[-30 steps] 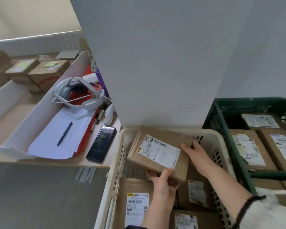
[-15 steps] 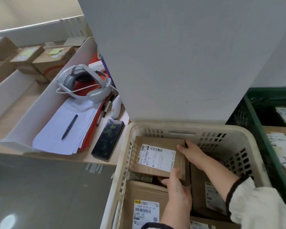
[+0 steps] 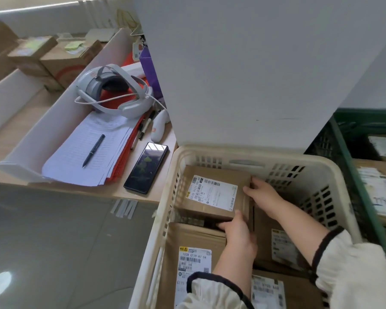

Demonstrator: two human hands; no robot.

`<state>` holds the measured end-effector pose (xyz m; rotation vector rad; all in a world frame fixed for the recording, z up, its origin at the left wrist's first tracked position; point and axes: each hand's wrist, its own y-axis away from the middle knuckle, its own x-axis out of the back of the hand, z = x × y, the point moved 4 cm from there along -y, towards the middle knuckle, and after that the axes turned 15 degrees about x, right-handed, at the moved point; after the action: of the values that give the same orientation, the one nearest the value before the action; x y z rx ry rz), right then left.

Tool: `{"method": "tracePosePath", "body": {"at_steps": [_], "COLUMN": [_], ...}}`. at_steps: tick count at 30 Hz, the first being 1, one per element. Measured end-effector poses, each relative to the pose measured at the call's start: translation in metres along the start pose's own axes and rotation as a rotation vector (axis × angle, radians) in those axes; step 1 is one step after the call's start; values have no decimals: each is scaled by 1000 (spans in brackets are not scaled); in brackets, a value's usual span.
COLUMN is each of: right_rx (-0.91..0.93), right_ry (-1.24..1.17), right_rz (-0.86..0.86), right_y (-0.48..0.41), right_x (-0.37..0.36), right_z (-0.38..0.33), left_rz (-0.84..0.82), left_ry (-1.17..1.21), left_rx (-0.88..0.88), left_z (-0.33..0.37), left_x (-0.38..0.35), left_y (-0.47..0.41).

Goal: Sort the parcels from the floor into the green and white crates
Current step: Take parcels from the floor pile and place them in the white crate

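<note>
Gripping a parcel (image 3: 212,192) from two sides, both hands are down inside the white crate (image 3: 254,153). The left hand (image 3: 239,237) curls its fingers under the parcel's near edge. The right hand (image 3: 262,194) clasps its right end, thumb on top. The parcel lies label up between the hands and the crate's far left corner, roughly level; whether it rests on anything below cannot be told. Just left of the left wrist lies a second parcel (image 3: 194,259), label up, and a third (image 3: 281,244) sits under the right forearm. Right of the right hand stands the green crate (image 3: 343,152), with boxes (image 3: 377,188) in it. Left of both hands, on a desk (image 3: 140,195), lie a phone (image 3: 146,167), papers (image 3: 80,161) with a pen (image 3: 93,150), and a headset (image 3: 114,92).
</note>
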<state>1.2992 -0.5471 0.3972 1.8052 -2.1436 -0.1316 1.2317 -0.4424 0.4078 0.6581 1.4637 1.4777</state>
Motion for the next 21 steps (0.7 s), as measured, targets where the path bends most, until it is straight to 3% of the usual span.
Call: {"method": "tracePosePath", "body": {"at_steps": [3, 5, 8, 9, 11, 15, 21], "right_rx": [-44, -123, -260, -306, -376, -446, -381], "right_ry": [-66, -78, -43, -48, -123, -343, -289], "right_rz": [25, 65, -24, -73, -144, -234, -201], "right_y": [31, 64, 127, 151, 193, 242, 249], "right_x": [4, 3, -16, -25, -45, -86, -114], "right_z": [-5, 1, 16, 23, 34, 40, 30], "left_rz": [-207, -260, -41, 52, 213, 370, 422], "left_ry": [-152, -416, -781, -918, -1178, -1667, -1651], "left_rx": [48, -144, -579, -651, -675, -641, -664], "left_z": [-6, -4, 16, 19, 21, 10, 5], "left_x": [13, 44, 112, 135, 174, 209, 221], "left_y": [47, 81, 111, 112, 100, 61, 49]}}
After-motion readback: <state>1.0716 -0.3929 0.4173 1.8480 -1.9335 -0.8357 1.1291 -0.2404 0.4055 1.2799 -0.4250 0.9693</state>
